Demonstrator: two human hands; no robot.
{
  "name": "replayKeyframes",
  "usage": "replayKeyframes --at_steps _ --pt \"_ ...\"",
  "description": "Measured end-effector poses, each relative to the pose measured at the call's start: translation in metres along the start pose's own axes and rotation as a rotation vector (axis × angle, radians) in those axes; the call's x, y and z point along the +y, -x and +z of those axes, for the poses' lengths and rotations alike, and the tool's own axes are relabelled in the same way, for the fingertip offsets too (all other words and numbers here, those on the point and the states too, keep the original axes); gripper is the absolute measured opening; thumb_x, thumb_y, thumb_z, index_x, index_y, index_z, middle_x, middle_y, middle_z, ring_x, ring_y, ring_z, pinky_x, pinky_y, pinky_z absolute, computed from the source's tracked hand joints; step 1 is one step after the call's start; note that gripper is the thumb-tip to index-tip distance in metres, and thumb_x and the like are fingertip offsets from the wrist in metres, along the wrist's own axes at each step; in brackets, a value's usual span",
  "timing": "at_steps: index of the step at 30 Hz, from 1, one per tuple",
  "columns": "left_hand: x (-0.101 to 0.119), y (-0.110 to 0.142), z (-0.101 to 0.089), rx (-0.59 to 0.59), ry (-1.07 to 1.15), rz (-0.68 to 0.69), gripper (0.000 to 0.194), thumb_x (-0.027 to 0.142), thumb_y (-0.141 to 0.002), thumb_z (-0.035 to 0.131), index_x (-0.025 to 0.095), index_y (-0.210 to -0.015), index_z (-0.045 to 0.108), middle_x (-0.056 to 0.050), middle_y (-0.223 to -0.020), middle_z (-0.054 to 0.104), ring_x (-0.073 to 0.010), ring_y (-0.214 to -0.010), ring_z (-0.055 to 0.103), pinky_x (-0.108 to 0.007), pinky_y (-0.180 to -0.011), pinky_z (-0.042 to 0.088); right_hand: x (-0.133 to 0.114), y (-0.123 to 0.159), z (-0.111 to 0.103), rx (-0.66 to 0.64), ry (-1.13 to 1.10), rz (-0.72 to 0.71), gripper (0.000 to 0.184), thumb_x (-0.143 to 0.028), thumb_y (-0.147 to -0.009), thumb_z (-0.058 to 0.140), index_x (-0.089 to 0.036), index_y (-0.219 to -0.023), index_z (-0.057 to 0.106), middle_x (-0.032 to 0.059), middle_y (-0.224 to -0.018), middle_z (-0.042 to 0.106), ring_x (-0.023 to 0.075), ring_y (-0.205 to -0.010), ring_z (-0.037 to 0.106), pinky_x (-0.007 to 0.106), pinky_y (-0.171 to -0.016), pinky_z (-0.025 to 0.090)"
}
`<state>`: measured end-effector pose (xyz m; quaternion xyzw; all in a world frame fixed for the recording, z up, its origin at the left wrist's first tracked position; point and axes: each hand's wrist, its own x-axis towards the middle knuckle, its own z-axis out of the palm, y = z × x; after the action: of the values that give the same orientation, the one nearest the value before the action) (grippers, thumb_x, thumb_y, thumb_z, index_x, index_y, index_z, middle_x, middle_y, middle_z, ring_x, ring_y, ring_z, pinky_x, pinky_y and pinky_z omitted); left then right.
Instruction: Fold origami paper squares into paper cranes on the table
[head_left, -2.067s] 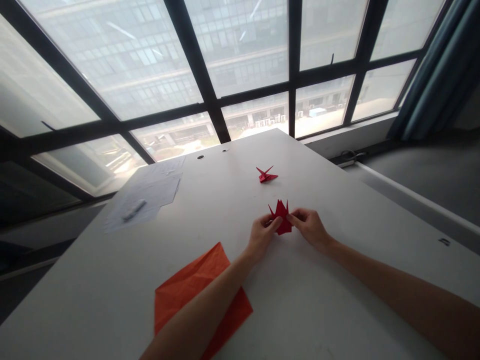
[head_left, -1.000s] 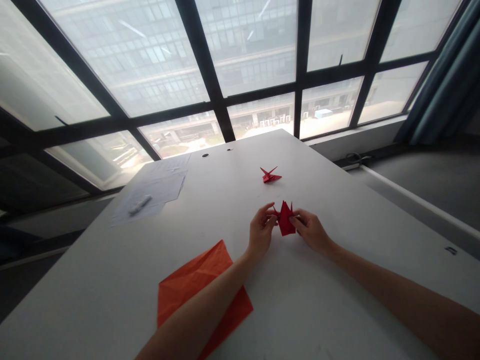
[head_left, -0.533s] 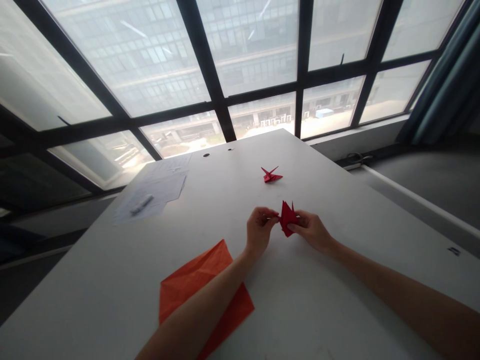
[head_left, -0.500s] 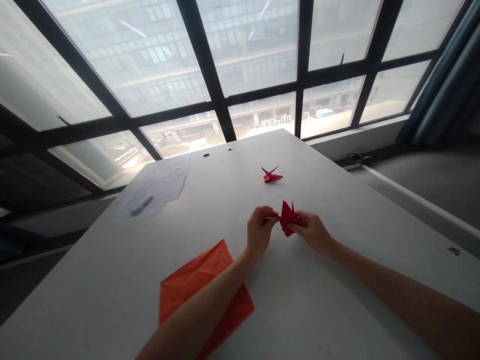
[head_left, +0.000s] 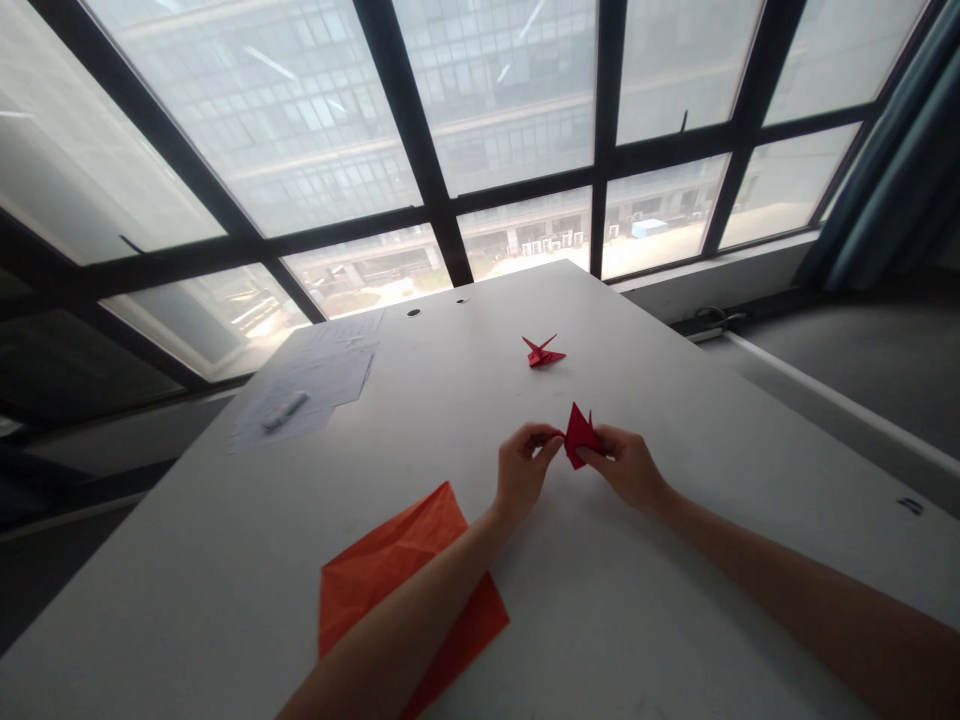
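A red origami crane (head_left: pixel 580 432), partly folded, is held between my two hands over the white table. My left hand (head_left: pixel 523 462) pinches the thin point on its left side between thumb and fingers. Gripping the body from the right is my right hand (head_left: pixel 626 464), its thumb pressed on the near face. One tall flap and a narrow spike stick upward from the paper. Beyond the hands lies a second red origami crane (head_left: pixel 542 351). Orange paper sheets (head_left: pixel 390 550) lie under my left forearm, which hides part of them.
White printed papers (head_left: pixel 341 375) with a marker-like pen (head_left: pixel 286 411) on top lie at the table's left side. Two round holes show near the far edge of the table (head_left: pixel 675 590). Large windows stand behind it, and a blue curtain (head_left: pixel 877 170) hangs at the right.
My left hand has shifted from the paper's front face to its left point. My right thumb has slid lower on the body, and the red paper has turned more edge-on.
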<state>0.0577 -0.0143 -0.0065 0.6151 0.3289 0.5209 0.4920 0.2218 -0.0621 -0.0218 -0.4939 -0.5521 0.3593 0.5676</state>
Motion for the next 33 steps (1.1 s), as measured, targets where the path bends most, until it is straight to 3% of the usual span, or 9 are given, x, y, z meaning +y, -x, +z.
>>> replayKeyframes --at_steps 9,17,23,27,33 --pt "0.000 -0.005 -0.006 -0.074 0.146 -0.138 0.020 0.031 -0.071 0.079 0.014 -0.079 0.072 -0.007 -0.086 0.071 -0.0155 -0.078 0.064 -0.028 -0.074 0.051 -0.005 0.002 -0.002 0.045 0.241 -0.057 0.018 -0.031 -0.082 0.062 -0.019 -0.090 0.072 0.0039 -0.079 0.071 0.0186 -0.067 0.057 0.028 -0.061 0.044" --pt "0.001 -0.007 -0.009 -0.098 0.206 -0.185 0.041 0.030 -0.070 0.081 0.017 -0.106 0.067 -0.002 -0.077 0.068 -0.0125 -0.072 0.062 -0.025 -0.071 0.049 -0.008 0.004 -0.002 0.054 0.390 -0.141 0.011 -0.028 -0.083 0.062 -0.020 -0.082 0.070 0.0028 -0.074 0.067 0.0158 -0.061 0.051 0.027 -0.058 0.040" --pt "0.001 -0.010 -0.012 -0.163 0.255 -0.237 0.045 0.036 -0.074 0.078 0.017 -0.112 0.066 -0.004 -0.084 0.068 -0.0140 -0.077 0.063 -0.029 -0.076 0.050 -0.006 0.000 -0.003 0.005 0.249 -0.030 0.014 -0.026 -0.081 0.061 -0.019 -0.088 0.071 0.0024 -0.077 0.070 0.0171 -0.065 0.056 0.027 -0.059 0.042" --pt "0.000 -0.012 -0.010 -0.129 0.303 -0.312 0.041 0.047 -0.080 0.070 0.016 -0.106 0.069 -0.008 -0.091 0.070 -0.0149 -0.077 0.064 -0.032 -0.078 0.051 -0.004 -0.003 -0.003 0.012 0.119 0.025 0.020 -0.026 -0.078 0.063 -0.016 -0.093 0.071 0.0042 -0.083 0.072 0.0194 -0.071 0.062 0.029 -0.063 0.047" --pt "0.003 -0.010 -0.009 -0.145 0.062 -0.282 0.030 0.041 -0.074 0.076 0.012 -0.082 0.074 -0.006 -0.074 0.069 -0.0137 -0.069 0.060 -0.025 -0.067 0.046 -0.007 -0.003 -0.003 -0.017 0.097 0.023 0.020 -0.026 -0.077 0.066 -0.016 -0.093 0.073 0.0039 -0.083 0.073 0.0197 -0.073 0.064 0.028 -0.065 0.048"
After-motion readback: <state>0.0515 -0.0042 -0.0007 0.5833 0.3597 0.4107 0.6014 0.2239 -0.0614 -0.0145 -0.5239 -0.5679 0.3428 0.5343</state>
